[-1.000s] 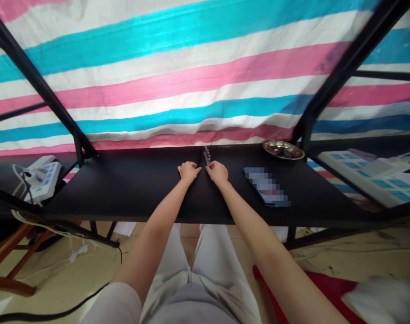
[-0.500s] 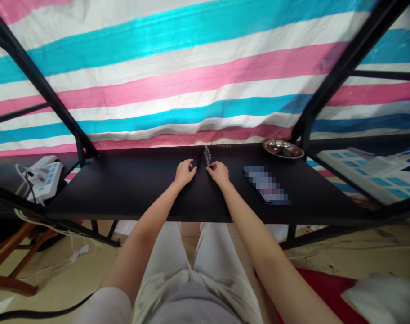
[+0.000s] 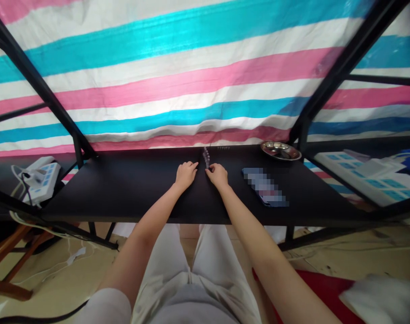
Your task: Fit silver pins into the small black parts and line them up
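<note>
On the black table [image 3: 137, 189], a short line of small purplish-grey bead-like pieces [image 3: 207, 157] runs from near the back edge toward me. My right hand [image 3: 219, 175] is at the near end of that line, thumb and fingertips pinched together. Whatever they may hold is too small to make out. To the left of the line, my left hand [image 3: 186, 174] rests palm down with its fingers stretched out and nothing in it. Behind my right hand, several tiny pale pieces [image 3: 223, 148] form another row along the back edge.
A round shiny metal dish [image 3: 281, 151] stands at the back right of the table. A blurred-out flat bluish object [image 3: 265, 187] lies right of my right hand. White power strips [image 3: 45, 180] are beyond the left frame. A striped sheet [image 3: 191, 81] hangs behind.
My left hand's thumb and fingers were curved apart; now its fingers lie stretched toward the line. My right hand stays at the near end of the line, still pinched. The view has shifted slightly.
</note>
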Motion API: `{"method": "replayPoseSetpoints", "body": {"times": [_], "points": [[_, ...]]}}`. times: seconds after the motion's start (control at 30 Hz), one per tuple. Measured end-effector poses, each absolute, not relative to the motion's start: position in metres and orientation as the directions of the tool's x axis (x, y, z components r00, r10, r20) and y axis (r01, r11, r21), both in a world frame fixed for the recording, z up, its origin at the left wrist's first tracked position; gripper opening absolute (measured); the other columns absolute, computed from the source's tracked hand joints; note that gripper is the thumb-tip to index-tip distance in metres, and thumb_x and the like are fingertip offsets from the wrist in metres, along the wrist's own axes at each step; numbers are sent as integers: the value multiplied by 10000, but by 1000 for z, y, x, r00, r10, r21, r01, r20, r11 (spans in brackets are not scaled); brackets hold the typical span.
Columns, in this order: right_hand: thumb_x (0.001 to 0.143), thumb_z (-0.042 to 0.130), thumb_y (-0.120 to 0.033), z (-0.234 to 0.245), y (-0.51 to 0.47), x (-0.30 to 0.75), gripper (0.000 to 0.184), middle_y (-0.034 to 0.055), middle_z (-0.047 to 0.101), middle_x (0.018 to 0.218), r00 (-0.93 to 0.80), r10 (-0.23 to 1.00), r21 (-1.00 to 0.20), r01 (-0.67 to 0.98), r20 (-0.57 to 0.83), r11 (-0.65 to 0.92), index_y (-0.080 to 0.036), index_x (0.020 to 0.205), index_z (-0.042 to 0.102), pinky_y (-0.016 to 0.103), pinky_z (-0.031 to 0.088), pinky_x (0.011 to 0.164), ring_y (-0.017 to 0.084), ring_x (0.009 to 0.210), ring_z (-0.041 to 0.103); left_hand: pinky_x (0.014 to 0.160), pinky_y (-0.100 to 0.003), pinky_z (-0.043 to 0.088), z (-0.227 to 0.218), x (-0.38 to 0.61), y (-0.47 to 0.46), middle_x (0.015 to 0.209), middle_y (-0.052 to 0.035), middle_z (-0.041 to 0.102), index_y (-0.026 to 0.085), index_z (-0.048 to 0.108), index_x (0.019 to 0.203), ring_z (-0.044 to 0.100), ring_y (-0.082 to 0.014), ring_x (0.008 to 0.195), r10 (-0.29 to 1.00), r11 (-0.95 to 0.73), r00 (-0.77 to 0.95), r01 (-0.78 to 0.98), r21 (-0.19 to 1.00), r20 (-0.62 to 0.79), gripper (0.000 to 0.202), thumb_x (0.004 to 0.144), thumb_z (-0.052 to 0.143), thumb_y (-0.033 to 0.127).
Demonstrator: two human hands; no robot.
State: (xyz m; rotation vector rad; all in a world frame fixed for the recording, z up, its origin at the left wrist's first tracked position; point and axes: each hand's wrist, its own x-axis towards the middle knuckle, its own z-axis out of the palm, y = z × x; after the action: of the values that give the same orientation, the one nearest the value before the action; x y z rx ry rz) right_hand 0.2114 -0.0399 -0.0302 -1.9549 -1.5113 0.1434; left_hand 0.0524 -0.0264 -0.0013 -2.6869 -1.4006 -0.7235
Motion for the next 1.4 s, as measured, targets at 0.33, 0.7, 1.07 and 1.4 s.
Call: {"method": "replayPoseSetpoints", "body": {"times": [0.33,0.7,1.07,1.4], "points": [[754,526,-301,-24,-36,205,153,65,639,793,367,885,-542,824,288,-165,-199,799,631,314,372,685,213,787,567,770,-287,423,3,16,-29,888,-37,627,196,645,858,548,-149,795,809,-541,215,636,550,548,110,782,588,252],[807,463,-256,-12,-54,184,160,65,619,762,24,882,-354,921,470,164,-173,789,598,294,287,691,193,780,538,713,-260,446,6,2,-51,871,-38,621,195,638,870,558,-123,740,823,-483,-26,492,724,567,149,783,571,295],[827,434,-240,-14,-58,177,179,80,635,816,-107,863,-221,944,493,244,-161,788,589,304,255,692,194,790,527,739,-254,456,5,5,-55,823,-40,609,182,650,861,548,-116,723,770,-587,55,450,673,635,141,784,582,278],[820,435,-228,-12,-60,176,167,87,632,811,-139,871,-158,958,472,238,-157,779,581,308,256,686,195,769,527,815,-272,449,3,6,-57,916,-47,620,216,628,1036,559,-125,797,768,-598,147,511,617,623,260,837,506,330]]}}
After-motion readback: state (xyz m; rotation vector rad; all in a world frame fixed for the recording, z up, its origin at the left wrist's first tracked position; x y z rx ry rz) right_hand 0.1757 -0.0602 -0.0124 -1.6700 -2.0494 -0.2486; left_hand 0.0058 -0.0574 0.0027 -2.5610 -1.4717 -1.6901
